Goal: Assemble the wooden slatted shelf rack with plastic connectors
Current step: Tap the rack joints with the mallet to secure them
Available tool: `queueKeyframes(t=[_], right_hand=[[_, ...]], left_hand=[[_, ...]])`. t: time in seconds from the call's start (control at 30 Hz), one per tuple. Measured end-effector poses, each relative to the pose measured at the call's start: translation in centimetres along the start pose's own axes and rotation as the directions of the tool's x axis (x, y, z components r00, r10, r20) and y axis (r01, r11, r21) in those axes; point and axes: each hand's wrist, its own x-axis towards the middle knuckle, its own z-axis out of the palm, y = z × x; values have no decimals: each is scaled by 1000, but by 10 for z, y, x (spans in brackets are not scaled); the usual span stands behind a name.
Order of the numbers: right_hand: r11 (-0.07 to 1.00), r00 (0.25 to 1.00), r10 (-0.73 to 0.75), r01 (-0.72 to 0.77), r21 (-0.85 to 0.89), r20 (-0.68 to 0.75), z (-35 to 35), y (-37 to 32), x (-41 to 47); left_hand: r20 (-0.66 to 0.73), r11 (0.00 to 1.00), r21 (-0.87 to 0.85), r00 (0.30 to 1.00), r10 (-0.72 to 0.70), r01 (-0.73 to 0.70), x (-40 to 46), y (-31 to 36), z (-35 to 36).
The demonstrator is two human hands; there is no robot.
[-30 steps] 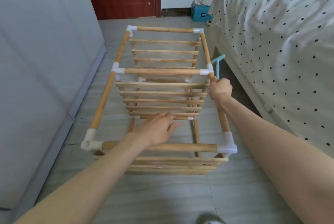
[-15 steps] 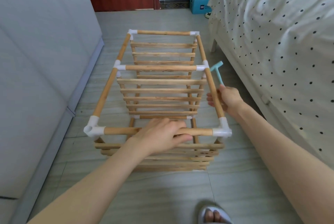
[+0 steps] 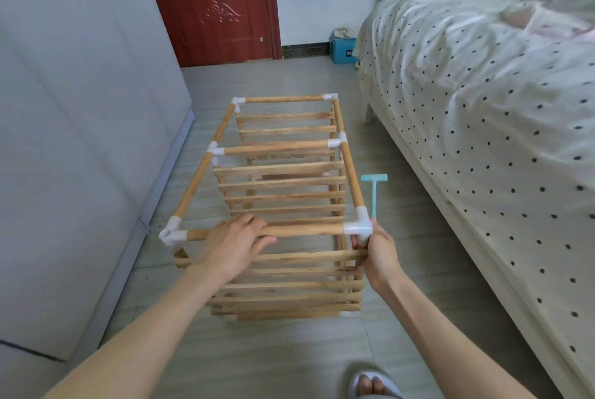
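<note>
— Where is the wooden slatted shelf rack with white plastic connectors [image 3: 283,205]?
— On the grey floor [image 3: 273,353] beside the polka-dot bed [image 3: 483,128]. Your left hand [image 3: 236,245] grips its near top rod.
— And your right hand [image 3: 378,252]?
— Clenched round the small teal plastic hammer [image 3: 374,189], touching the corner connector [image 3: 359,228].

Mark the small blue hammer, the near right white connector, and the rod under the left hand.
blue hammer [image 3: 373,196], head view, on its handle.
near right connector [image 3: 358,228], head view, on its white elbow.
near top rod [image 3: 302,230], head view, on its bare middle, right of the left hand [image 3: 233,245].
</note>
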Motion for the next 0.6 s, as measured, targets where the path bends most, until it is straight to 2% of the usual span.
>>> queueKeyframes(t=[0.13, 0.27, 0.43, 0.6], right_hand=[[985, 988, -156, 157, -67, 19, 24, -68, -7], [913, 933, -357, 360, -192, 53, 49, -157, -14], [780, 881, -448, 469, -414, 154, 84, -250, -22], [657, 830, -518, 540, -526, 205, 138, -302, -21]], left_hand=[[-74, 993, -111, 996, -49, 41, 15, 7, -53], [-198, 960, -280, 976, -85, 27, 29, 17, -109], [-311, 886, -463, 942, -124, -36, 31, 31, -159], [-408, 804, -590, 885, -225, -68, 30, 32, -190]])
